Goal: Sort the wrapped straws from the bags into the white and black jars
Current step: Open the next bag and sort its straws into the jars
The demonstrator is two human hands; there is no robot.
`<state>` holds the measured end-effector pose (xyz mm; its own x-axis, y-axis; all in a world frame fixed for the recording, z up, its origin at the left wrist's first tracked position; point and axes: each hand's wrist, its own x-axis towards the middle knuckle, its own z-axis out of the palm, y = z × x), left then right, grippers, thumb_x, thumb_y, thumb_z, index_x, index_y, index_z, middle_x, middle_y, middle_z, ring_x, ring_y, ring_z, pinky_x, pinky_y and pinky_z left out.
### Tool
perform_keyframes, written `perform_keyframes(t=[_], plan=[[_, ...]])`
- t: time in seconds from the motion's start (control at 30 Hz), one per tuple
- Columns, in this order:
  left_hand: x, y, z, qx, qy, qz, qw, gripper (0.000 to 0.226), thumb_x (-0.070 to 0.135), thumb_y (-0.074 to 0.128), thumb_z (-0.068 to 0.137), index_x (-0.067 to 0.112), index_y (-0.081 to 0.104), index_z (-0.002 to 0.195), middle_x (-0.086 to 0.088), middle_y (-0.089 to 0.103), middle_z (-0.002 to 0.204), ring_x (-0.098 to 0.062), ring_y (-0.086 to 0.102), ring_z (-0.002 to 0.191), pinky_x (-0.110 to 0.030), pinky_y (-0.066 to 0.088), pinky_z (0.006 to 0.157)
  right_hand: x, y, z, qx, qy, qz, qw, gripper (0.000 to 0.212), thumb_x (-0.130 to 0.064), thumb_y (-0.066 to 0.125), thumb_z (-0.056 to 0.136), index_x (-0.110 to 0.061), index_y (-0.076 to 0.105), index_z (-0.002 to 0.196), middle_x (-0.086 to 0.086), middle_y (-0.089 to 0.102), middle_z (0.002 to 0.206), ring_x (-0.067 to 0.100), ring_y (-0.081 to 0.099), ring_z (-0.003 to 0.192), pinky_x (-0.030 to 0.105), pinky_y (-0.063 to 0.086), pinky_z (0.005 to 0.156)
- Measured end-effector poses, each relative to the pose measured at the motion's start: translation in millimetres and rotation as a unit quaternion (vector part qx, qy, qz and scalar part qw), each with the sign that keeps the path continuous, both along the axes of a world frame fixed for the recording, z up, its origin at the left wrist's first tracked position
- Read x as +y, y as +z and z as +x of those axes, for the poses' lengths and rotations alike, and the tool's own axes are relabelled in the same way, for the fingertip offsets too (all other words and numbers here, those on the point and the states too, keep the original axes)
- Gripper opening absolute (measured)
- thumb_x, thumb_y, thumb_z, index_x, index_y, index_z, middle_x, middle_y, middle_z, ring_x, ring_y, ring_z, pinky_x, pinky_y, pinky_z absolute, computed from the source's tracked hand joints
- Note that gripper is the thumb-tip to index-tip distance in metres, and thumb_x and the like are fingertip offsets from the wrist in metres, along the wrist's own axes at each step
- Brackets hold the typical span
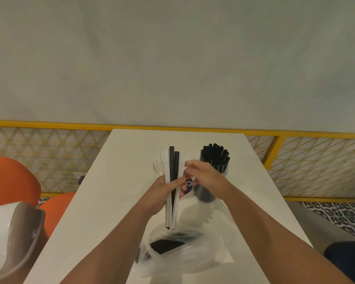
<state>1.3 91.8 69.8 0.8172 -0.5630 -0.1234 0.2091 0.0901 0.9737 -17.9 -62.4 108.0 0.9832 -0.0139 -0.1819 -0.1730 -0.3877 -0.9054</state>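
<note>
Looks from the head, forward and down along the bench (111,181) toward the wall (172,58); sits close above the bench's near end; single wide-angle view.

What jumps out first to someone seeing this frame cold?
The left hand grips a mixed bundle of black and white straws upright at centre frame, while the right hand pinches one white straw near the bundle's top. Behind them stands a jar of black straws, to the right of a white-straw jar; a clear plastic bag lies nearest the person.
</note>
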Motion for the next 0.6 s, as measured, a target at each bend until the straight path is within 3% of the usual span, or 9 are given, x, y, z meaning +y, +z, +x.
perform_keyframes(t=[0.07,0.13,0.17,0.23,0.3,0.33,0.43,0.5,0.6], plan=[[-2.0,7.0,1.7,-0.006,-0.006,-0.005,1.0,0.012,0.019,0.057,0.092,0.013,0.066,0.088,-0.005,0.062,0.07,-0.015,0.056,0.06,-0.023,0.05,0.062,7.7,12.8,1.6,-0.02,-0.016,0.04,0.999,0.024,-0.03,0.048,0.096,-0.009,0.061,0.098,0.0,0.061,0.081,0.014,0.062,0.081,0.031,0.055,0.082],[-4.4,13.2,2.3,-0.011,-0.006,-0.001,1.0,0.014,0.02,0.055,0.093,0.012,0.066,0.09,-0.004,0.064,0.07,-0.014,0.057,0.059,-0.023,0.05,0.062,15.3,21.8,0.4,-0.022,-0.012,0.05,0.998,0.024,-0.03,0.051,0.094,-0.011,0.059,0.082,0.005,0.06,0.071,0.021,0.061,0.068,0.025,0.058,0.067],[-5.4,15.9,2.0,-0.012,-0.005,-0.003,1.0,0.015,0.02,0.054,0.093,0.012,0.067,0.09,-0.004,0.064,0.07,-0.013,0.057,0.058,-0.022,0.05,0.061,17.8,23.4,1.1,-0.022,-0.015,0.054,0.998,0.023,-0.029,0.052,0.094,-0.01,0.06,0.084,0.012,0.062,0.073,0.03,0.062,0.068,0.024,0.058,0.063],[-5.9,19.3,0.7,-0.007,0.003,-0.012,1.0,0.017,0.022,0.052,0.094,0.012,0.067,0.091,-0.005,0.065,0.072,-0.012,0.057,0.056,-0.022,0.05,0.059,21.2,23.1,3.0,-0.025,-0.027,0.071,0.997,0.028,-0.028,0.051,0.094,-0.002,0.061,0.101,0.029,0.063,0.093,0.047,0.06,0.081,0.037,0.058,0.074],[-4.4,20.8,-0.3,-0.005,0.015,-0.021,1.0,0.02,0.024,0.051,0.095,0.011,0.066,0.095,-0.006,0.066,0.073,-0.012,0.056,0.057,-0.021,0.05,0.058,24.9,22.9,3.5,-0.023,-0.036,0.09,0.995,0.031,-0.027,0.05,0.095,-0.001,0.059,0.108,0.031,0.062,0.103,0.044,0.057,0.078,0.049,0.053,0.083],[-3.4,20.9,-0.3,-0.004,0.022,-0.024,0.999,0.021,0.025,0.05,0.095,0.011,0.065,0.099,-0.006,0.066,0.074,-0.012,0.057,0.057,-0.021,0.05,0.058,27.7,23.5,2.8,-0.02,-0.038,0.103,0.994,0.03,-0.027,0.049,0.095,-0.002,0.06,0.109,0.028,0.064,0.103,0.038,0.055,0.076,0.049,0.053,0.082],[-1.6,21.9,-0.7,0.005,0.044,-0.031,0.999,0.025,0.027,0.05,0.096,0.009,0.059,0.111,-0.003,0.065,0.069,-0.014,0.056,0.056,-0.022,0.049,0.055,34.2,21.4,5.2,-0.017,-0.053,0.135,0.989,0.029,-0.026,0.047,0.097,-0.006,0.06,0.113,0.018,0.067,0.108,0.023,0.065,0.083,0.026,0.057,0.067],[-0.9,21.7,-0.9,0.016,0.063,-0.038,0.997,0.026,0.026,0.05,0.096,0.008,0.059,0.113,-0.001,0.066,0.067,-0.014,0.058,0.056,-0.022,0.049,0.054,36.7,20.9,6.7,-0.033,-0.084,0.129,0.988,0.028,-0.025,0.048,0.096,-0.004,0.06,0.111,0.014,0.067,0.1,0.017,0.066,0.076,0.013,0.052,0.052],[0.8,19.7,0.6,0.02,0.096,-0.045,0.994,0.031,0.029,0.054,0.093,0.011,0.061,0.117,-0.006,0.071,0.084,-0.015,0.067,0.067,-0.024,0.053,0.061,39.6,20.1,10.6,-0.055,-0.127,0.117,0.984,0.028,-0.024,0.049,0.096,-0.002,0.06,0.109,0.006,0.064,0.085,0.009,0.06,0.065,0.008,0.045,0.042]])
